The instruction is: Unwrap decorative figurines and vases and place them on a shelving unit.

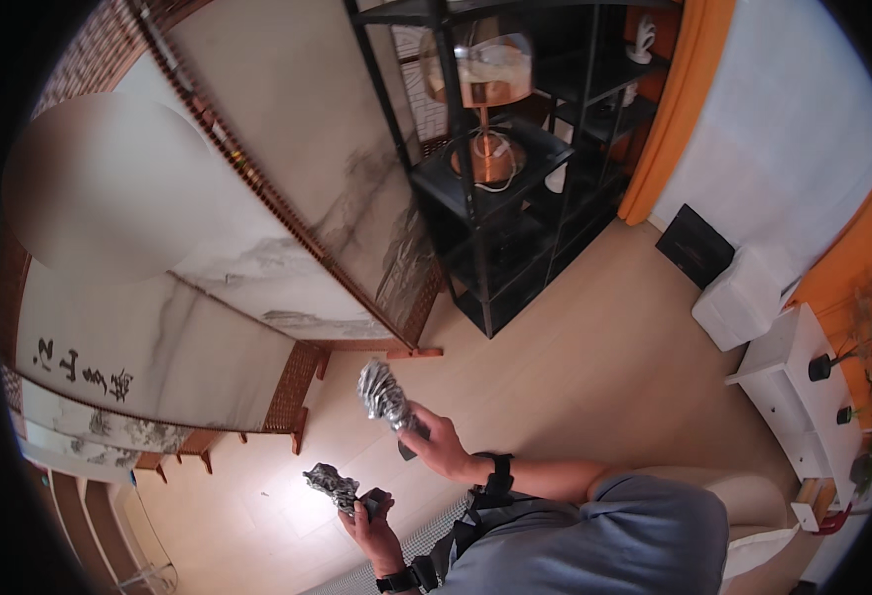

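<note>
My right hand [439, 446] is the upper one in the view, closed around the lower end of a crumpled silvery object [382, 390] that looks like foil. A dark piece [407, 451] shows beside its fingers. Lower down, my left hand [372, 532] holds a second crumpled silvery object [332, 483], darker and more wrinkled, together with a dark block [373, 501] between thumb and fingers. The two silvery objects are apart, both held above the pale floor. Black bands are on both wrists. How the dark pieces join the silvery parts cannot be told.
A folding screen [227, 357] with painted panels stands at the left. A black shelf rack [489, 297] holds a copper-coloured table lamp [486, 149]. At the right are a white box [737, 297], a white cabinet [770, 394] with potted plants, and a beige seat [748, 494] behind me.
</note>
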Motion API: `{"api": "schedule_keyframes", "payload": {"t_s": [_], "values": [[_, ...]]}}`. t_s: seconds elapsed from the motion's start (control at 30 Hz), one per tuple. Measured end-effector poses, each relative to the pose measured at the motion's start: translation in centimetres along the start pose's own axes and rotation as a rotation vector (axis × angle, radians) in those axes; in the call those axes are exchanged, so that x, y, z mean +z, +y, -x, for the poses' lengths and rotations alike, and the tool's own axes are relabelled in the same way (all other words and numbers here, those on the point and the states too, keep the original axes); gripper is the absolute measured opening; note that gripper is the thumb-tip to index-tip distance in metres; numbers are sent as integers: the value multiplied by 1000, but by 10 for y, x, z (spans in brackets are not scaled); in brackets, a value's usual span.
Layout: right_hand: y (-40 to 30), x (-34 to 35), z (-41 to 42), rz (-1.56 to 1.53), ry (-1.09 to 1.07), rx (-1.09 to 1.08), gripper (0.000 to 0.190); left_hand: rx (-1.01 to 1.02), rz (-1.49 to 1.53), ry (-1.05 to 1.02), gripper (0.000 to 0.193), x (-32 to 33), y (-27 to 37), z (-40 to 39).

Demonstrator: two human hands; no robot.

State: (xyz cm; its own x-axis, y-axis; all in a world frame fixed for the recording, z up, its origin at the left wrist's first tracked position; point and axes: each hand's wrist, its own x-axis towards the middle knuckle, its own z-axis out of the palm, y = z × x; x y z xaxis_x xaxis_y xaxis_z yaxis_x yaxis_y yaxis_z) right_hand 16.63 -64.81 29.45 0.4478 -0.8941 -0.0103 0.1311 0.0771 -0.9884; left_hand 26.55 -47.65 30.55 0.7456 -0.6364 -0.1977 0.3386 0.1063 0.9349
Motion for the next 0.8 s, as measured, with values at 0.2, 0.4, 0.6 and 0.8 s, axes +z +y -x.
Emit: {"api": "schedule_keyframes", "payload": {"t_s": [0.2, 0.4, 0.6, 0.8], "values": [[-18, -38, 23, 194, -128, -94, 48, -23, 12, -137, 54, 85, -6, -8], [-12, -109, 29, 269, -124, -52, 47, -75, -85, -207, 55, 134, -34, 19], [-21, -167, 46, 293, -335, -23, 46, -35, -64, -151, 51, 151, -74, 66], [-16, -235, 75, 421, -655, 10, 51, -69, 143, -8, 51, 175, -130, 147]]}}
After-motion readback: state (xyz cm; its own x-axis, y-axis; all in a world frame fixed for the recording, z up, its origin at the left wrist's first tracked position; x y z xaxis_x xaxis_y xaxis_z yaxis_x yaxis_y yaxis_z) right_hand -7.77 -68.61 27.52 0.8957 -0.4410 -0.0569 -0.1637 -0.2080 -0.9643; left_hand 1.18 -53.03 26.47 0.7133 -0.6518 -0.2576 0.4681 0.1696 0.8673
